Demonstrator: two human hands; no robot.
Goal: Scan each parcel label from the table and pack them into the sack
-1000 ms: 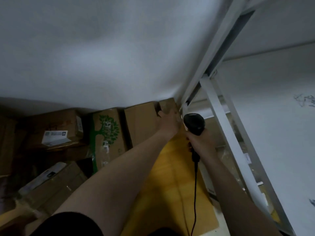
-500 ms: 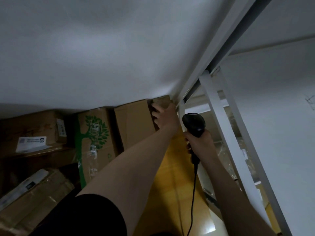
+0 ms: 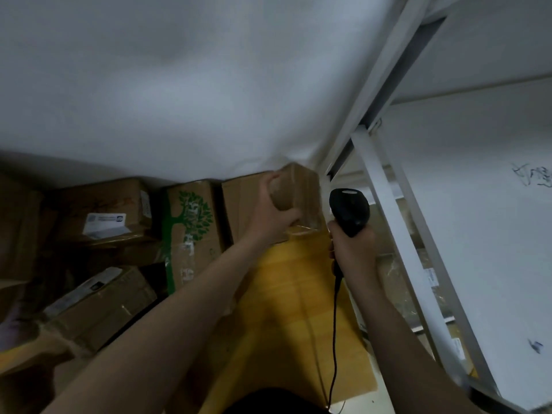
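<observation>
Small brown cardboard parcel (image 3: 298, 195), gripped by the left hand's (image 3: 270, 216) wrapped fingers, sits just left of the black handheld scanner (image 3: 349, 210). Right hand (image 3: 354, 249) fists the scanner's handle; label probably faces away.

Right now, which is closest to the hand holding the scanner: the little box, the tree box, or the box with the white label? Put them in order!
From the right hand:
1. The little box, just to its left, gripped by the left hand.
2. The tree box, farther left, standing upright.
3. The box with the white label, farthest left.
</observation>
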